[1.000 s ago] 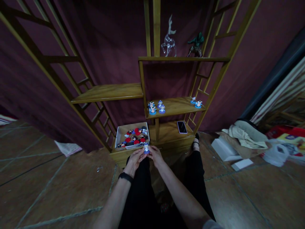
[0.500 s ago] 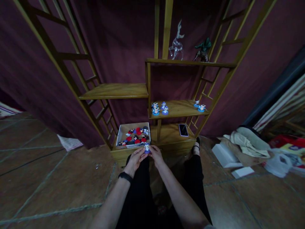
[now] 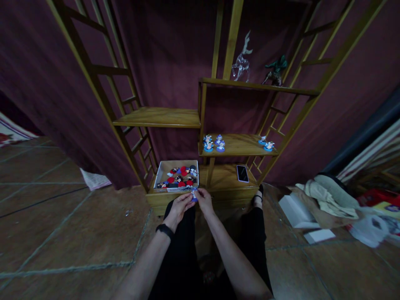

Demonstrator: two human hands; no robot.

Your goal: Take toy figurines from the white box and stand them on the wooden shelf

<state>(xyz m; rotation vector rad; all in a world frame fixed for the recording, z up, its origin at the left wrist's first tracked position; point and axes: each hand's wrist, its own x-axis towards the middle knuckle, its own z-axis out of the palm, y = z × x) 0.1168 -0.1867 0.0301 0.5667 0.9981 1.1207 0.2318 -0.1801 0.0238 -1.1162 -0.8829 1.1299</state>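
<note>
Both hands meet just in front of a low wooden shelf unit (image 3: pixel 162 117). My left hand (image 3: pixel 179 208) and my right hand (image 3: pixel 204 199) pinch a small blue-based figurine (image 3: pixel 194 194) between their fingertips. Right behind the hands sits a white cardboard box (image 3: pixel 162 170) filled with several red, black and blue figurines. More blue-based figurines (image 3: pixel 213 143) stand in a cluster on the middle shelf, and two more figurines (image 3: pixel 266 144) stand at its right end.
A phone (image 3: pixel 242 173) lies on the bottom shelf. A glass deer (image 3: pixel 241 61) and a dark green figure (image 3: pixel 275 70) stand on the top shelf. White boxes (image 3: pixel 293 209), cloth (image 3: pixel 331 193) and bags lie on the tiled floor at right; a paper (image 3: pixel 94 179) at left.
The view has shifted, so the shelf sits further right and lower. Both hands stay together on the small figurine at the box's front edge.
</note>
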